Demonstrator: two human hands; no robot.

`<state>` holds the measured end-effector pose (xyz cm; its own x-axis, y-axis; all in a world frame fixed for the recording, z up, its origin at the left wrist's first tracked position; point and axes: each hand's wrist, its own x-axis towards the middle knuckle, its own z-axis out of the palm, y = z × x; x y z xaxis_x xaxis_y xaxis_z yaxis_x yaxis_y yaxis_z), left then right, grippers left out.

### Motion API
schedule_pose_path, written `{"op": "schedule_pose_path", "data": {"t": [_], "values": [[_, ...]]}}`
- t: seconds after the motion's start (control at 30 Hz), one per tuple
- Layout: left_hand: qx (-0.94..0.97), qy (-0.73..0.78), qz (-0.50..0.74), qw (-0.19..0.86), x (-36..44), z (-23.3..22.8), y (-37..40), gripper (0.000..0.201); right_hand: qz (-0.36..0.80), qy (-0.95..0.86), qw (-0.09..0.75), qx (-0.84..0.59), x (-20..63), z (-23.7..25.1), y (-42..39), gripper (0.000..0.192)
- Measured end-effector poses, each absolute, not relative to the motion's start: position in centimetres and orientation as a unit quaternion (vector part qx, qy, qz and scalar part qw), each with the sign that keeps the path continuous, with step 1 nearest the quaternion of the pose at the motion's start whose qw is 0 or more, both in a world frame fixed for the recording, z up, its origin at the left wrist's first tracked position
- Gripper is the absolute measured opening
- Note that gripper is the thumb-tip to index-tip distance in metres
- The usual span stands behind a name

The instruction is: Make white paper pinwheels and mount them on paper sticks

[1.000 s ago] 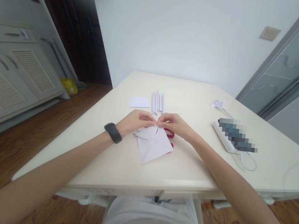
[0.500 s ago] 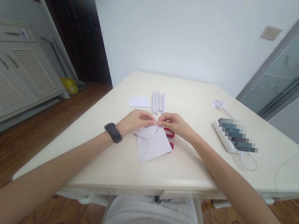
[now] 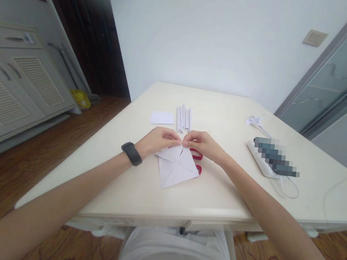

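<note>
Between my hands, a square sheet of white paper (image 3: 178,168) with crease lines hangs or rests at a slant, its top corner pinched. A short slit runs down from that corner. My left hand (image 3: 163,139), with a black band on the wrist, closes thumb and fingers on one side of the slit. On the other side my right hand (image 3: 201,143) pinches the paper, its fingertips almost meeting the left ones. Red-handled scissors (image 3: 199,169) lie beneath, mostly covered by the sheet and my right hand.
Several rolled white paper sticks (image 3: 183,118) lie beyond my hands, beside a stack of white paper (image 3: 162,118). At the right are a paper pinwheel (image 3: 254,121) on a stick and a white device (image 3: 258,158) with a cable, partly blurred out. The table (image 3: 116,194) meets the wall.
The paper's lower part has shifted very slightly to the left. Both hands keep their pinch in the same place.
</note>
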<state>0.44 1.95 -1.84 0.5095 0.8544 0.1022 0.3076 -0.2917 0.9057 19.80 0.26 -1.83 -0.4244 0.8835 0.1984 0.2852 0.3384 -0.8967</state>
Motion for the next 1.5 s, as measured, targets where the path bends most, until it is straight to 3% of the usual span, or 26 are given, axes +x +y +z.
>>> {"op": "schedule_pose_path", "data": {"t": [0.8,1.5], "values": [[0.752,0.394,0.305,0.432,0.61,-1.83,1.72,0.021,0.349,-0.768,0.349,-0.408,19.49,-1.86,-0.11,0.013],[0.738,0.394,0.320,0.444,0.68,-1.66,1.79,0.019,0.364,-0.761,0.347,-0.410,19.60,-2.08,0.23,0.015]]}}
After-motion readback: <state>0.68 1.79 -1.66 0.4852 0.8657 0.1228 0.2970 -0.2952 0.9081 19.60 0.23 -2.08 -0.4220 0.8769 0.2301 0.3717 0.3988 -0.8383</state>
